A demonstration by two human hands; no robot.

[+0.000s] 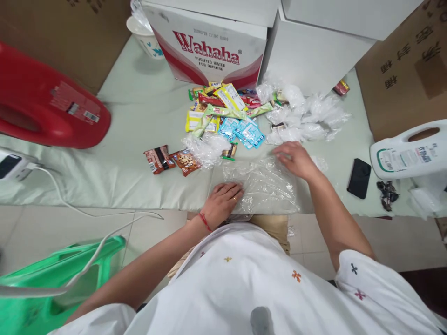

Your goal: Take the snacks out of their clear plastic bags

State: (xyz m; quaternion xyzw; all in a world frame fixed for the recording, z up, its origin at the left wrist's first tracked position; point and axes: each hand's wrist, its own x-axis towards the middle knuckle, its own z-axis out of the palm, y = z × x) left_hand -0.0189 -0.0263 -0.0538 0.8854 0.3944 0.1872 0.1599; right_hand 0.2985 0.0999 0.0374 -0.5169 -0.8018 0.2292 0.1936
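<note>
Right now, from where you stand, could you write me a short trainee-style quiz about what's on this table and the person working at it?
1. Which wrist wears the red cord?
2. True or false: the black phone lies nearer the white jug than the red jug.
3. What lies between the left hand and the right hand?
A) a paper cup
B) crinkled clear plastic
C) a charging cable

Key:
1. The left wrist.
2. True.
3. B.
</note>
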